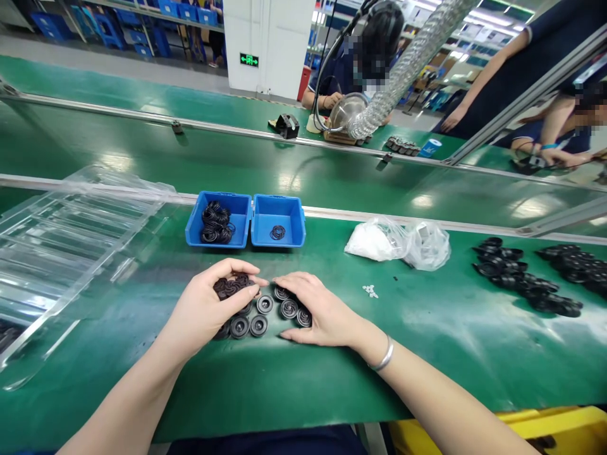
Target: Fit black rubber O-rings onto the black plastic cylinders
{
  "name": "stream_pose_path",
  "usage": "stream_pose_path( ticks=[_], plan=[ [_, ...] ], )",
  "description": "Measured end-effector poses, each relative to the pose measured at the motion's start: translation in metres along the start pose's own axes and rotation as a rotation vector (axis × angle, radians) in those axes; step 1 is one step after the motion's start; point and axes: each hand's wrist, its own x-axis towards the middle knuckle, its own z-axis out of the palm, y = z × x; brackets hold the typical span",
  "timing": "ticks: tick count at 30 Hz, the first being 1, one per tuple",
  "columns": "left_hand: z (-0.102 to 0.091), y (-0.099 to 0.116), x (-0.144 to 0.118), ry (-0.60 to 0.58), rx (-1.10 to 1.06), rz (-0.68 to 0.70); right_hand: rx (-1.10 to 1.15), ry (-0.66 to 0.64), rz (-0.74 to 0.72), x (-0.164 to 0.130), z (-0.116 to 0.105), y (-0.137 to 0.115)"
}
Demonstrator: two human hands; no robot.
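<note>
My left hand [208, 303] is curled around a black round part [231, 286], held just above a small cluster of round black discs [263, 314] lying on the green bench. My right hand [317, 309] rests flat on the right side of that cluster, fingers spread over several discs and touching them; a silver bangle sits on its wrist. Behind the hands stand two blue bins: the left bin [239, 205] holds a heap of black rubber rings, the right bin [294, 212] holds a few rings.
Clear plastic trays [61, 240] are stacked at the left. Two plastic bags [403, 243] lie to the right, with small white pieces [370, 291] near them. More black parts [521, 275] are piled far right. Other people work across the conveyor [190, 158].
</note>
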Motion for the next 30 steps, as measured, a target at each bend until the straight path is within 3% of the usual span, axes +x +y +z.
stream_pose_path(
  ticks=[7,21,26,30],
  plan=[
    [-0.001,-0.002,-0.001,-0.048,-0.002,0.024,-0.083,-0.003,-0.034,-0.005,0.003,0.002],
    [-0.001,-0.002,-0.004,-0.116,-0.029,0.010,-0.021,0.229,0.183,-0.035,-0.016,0.006],
    [0.004,-0.002,-0.003,-0.167,-0.036,0.025,0.091,0.143,0.324,-0.031,-0.020,0.008],
    [0.011,0.000,-0.008,-0.188,-0.062,0.007,0.290,0.046,0.312,-0.028,-0.027,0.015]
  ],
)
